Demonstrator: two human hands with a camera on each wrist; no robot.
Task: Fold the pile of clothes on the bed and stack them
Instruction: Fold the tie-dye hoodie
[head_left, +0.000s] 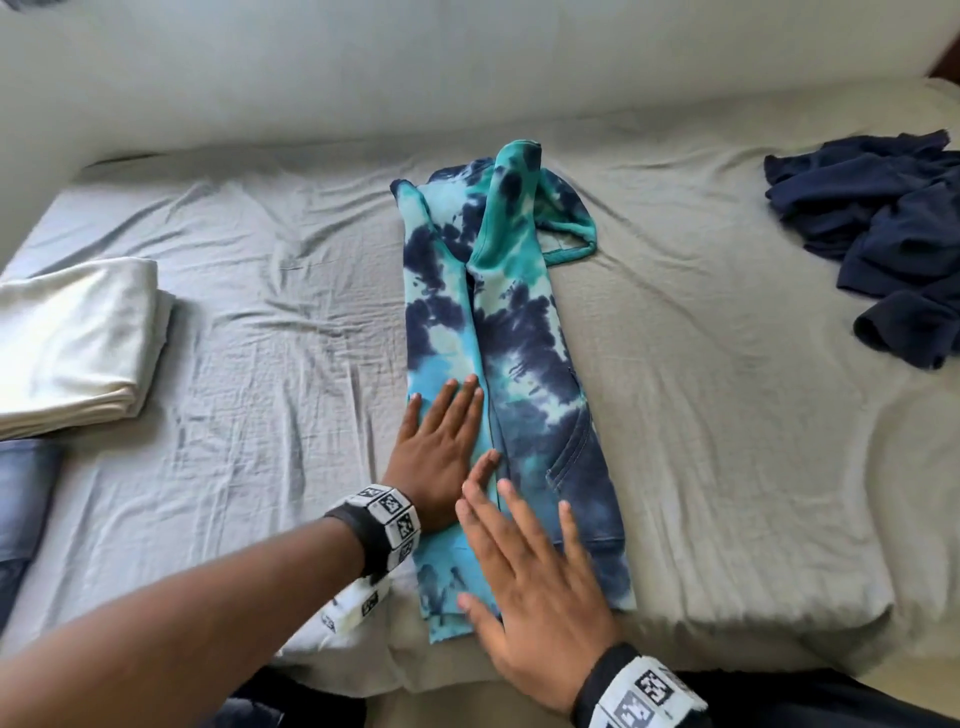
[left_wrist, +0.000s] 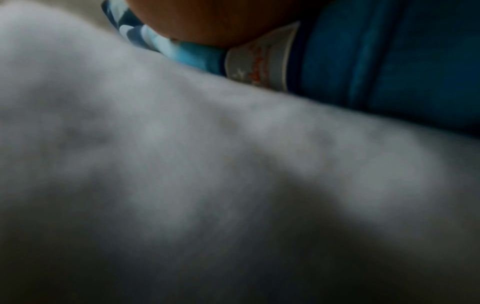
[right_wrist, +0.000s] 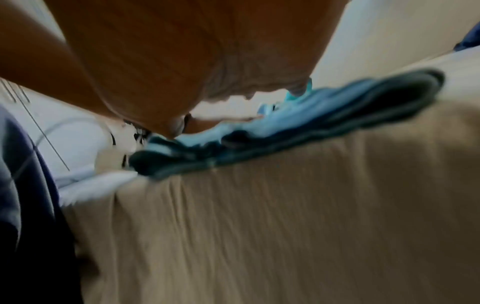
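Observation:
A blue and teal tie-dye hoodie (head_left: 511, 332) lies lengthwise in the middle of the bed, its sides and sleeves folded in to a narrow strip and its hood (head_left: 556, 218) at the far end. My left hand (head_left: 441, 441) lies flat on its left half with straight fingers. Over its near end my right hand (head_left: 524, 566) is spread open, palm down. The left wrist view is blurred, with the hoodie (left_wrist: 389, 61) and a white label (left_wrist: 262, 61) beside my palm. Seen from the right wrist, the hoodie's hem (right_wrist: 285, 131) lies at the mattress edge under my palm.
A folded white cloth (head_left: 72, 338) sits at the left on the grey sheet (head_left: 260, 364), with folded denim (head_left: 21, 499) just nearer. A crumpled navy garment (head_left: 878, 234) lies at the far right. A wall rises behind the bed. The bed's near edge (head_left: 727, 654) is close to me.

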